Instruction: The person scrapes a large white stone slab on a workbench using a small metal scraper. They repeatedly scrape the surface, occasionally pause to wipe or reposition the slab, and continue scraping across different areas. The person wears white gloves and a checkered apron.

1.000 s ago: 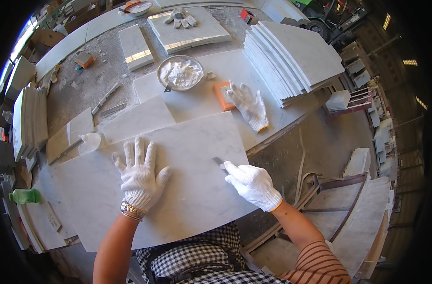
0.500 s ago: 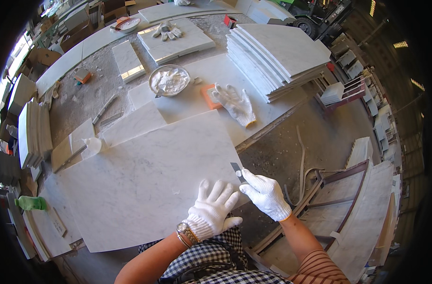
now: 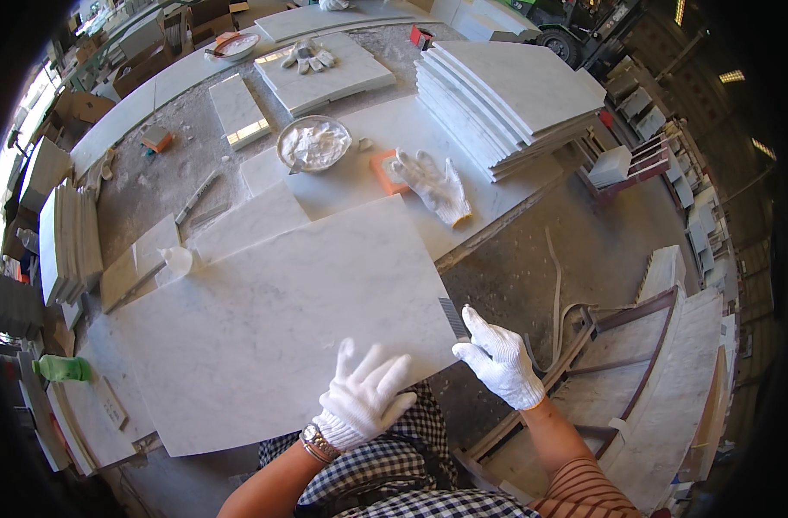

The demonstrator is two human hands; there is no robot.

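Note:
A large white marble slab (image 3: 273, 319) with grey veins lies in front of me. My left hand (image 3: 366, 401), in a white knitted glove, is over its near edge, fingers spread and slightly blurred, holding nothing. Whether it touches the stone I cannot tell. My right hand (image 3: 502, 363), gloved too, is just off the slab's right edge, thumb and fingers pinching a small dark flat blade (image 3: 452, 318). The blade lies against that edge; its end is hidden by the fingers. Beyond the slab are a bowl of white paste (image 3: 314, 145) and a loose glove (image 3: 433, 187) on an orange block (image 3: 385, 173).
Stacked slabs (image 3: 515, 95) stand at the far right, with more slabs (image 3: 70, 233) at the left. A white squeeze bottle (image 3: 180, 261) rests at the slab's far left edge. A green bottle (image 3: 63, 369) lies farther left. A metal-framed rack (image 3: 618, 371) is beside me.
My left hand has shifted slightly left and its fingers have moved. My right hand has moved a little right with the blade; the white dab seen on the blade no longer shows.

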